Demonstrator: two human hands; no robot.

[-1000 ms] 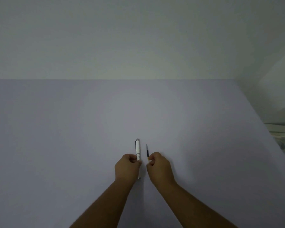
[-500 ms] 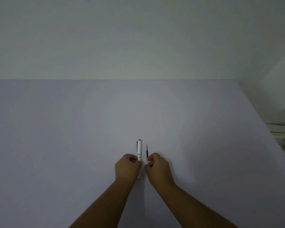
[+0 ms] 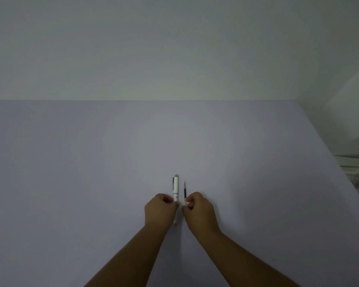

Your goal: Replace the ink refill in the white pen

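While both forearms reach in from the near edge, one white pen (image 3: 176,188) and one ink refill (image 3: 184,191) lie side by side, close but apart, on the pale counter (image 3: 91,183). The left hand (image 3: 160,211), fingers curled, has its grip closed on the pen's lower barrel. The right hand (image 3: 199,210) pinches the refill's near end between thumb and fingers. Both point away from the person.
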